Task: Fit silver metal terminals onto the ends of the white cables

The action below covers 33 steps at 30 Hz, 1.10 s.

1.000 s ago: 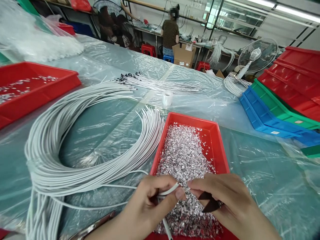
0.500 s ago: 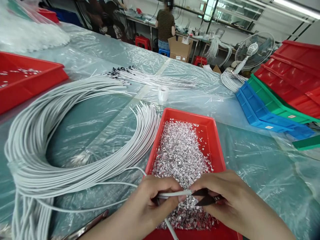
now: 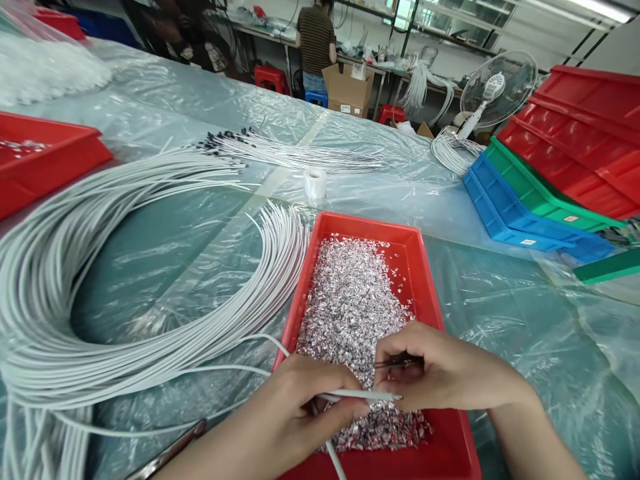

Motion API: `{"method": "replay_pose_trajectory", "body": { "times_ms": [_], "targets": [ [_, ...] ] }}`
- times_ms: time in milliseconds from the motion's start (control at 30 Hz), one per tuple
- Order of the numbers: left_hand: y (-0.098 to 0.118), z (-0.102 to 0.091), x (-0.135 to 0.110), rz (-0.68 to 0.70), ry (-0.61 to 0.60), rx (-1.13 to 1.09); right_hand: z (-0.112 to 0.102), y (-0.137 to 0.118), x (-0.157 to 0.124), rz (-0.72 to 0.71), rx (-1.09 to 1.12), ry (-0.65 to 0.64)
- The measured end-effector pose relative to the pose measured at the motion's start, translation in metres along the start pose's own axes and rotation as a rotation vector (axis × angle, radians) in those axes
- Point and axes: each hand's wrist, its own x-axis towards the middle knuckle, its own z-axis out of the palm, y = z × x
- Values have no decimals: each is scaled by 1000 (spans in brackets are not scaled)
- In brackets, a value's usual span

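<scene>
My left hand [image 3: 320, 400] pinches a white cable [image 3: 370, 395] between thumb and fingers, its cut end pointing right. Closed around small dark-bladed snips [image 3: 400, 363], my right hand [image 3: 440, 373] is just past that cable end; its fingers hide most of the tool. Both hands are over a red tray [image 3: 435, 287] heaped with shiny silvery scraps [image 3: 350, 300]. To the left lies a large coiled bundle of white cables [image 3: 150, 363], and loose strands run from it toward my left hand.
A metal tool [image 3: 170, 453] lies by my left forearm. Beyond the tray stand a white roll [image 3: 315, 183] and a bundle of black-tipped cables [image 3: 300, 155]. Stacked bins [image 3: 565, 147] rise at right; another red tray [image 3: 50, 160] sits at left. A person [image 3: 316, 40] is in the background.
My right hand has turned and risen slightly, and the snips' spread blades have come away from the cable end. My left hand keeps its pinch. The whole view has shifted a little.
</scene>
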Motion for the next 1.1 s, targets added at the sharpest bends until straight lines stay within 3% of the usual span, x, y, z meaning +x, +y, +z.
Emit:
{"method": "replay_pose_trajectory", "body": {
  "times_ms": [200, 533, 733, 900, 1100],
  "targets": [
    [0, 0, -1, 48, 39, -44, -5, 5, 6, 57, 235, -116],
    [0, 0, 1, 115, 79, -47, -6, 8, 7, 42, 285, -146],
    [-5, 2, 2, 197, 144, -38, -5, 6, 6, 53, 338, -108],
    [-6, 5, 1, 237, 286, -51, 1, 2, 5, 28, 419, -16],
    [-2, 8, 0, 167, 450, -110, 23, -1, 6, 63, 707, 100]
  ]
}}
